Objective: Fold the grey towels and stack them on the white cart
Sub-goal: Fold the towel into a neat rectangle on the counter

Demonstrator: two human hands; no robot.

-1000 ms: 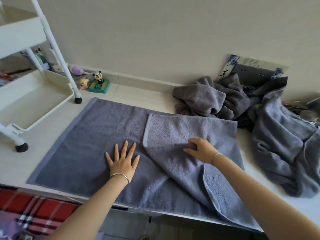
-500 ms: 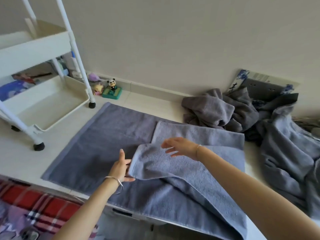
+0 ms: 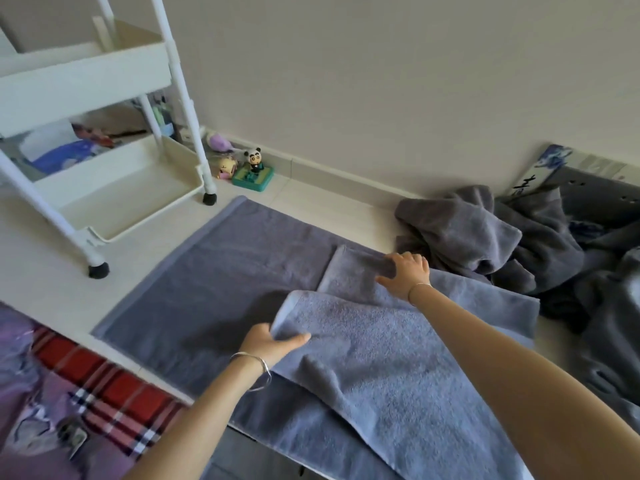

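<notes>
A large grey towel [image 3: 214,282] lies spread on the white table, its right part folded back over itself. My left hand [image 3: 273,342] pinches the near corner of the folded flap, lifted a little off the layer below. My right hand [image 3: 405,273] holds the far corner of that flap near the towel's middle; the fingers curl over its edge. A heap of crumpled grey towels [image 3: 485,237] lies at the back right. The white cart [image 3: 114,188] stands at the left, its lower tray holding nothing that I can see.
Small toy figures, a panda on a green base [image 3: 254,169] among them, stand by the wall behind the cart's wheel. A dark board with blue flowers [image 3: 588,181] leans on the wall behind the heap. A red plaid cloth [image 3: 104,393] lies below the table's near edge.
My left hand left the flat towel and took the near corner of the flap. My right hand moved from the flap's near part to its far corner. The view shifted left toward the cart.
</notes>
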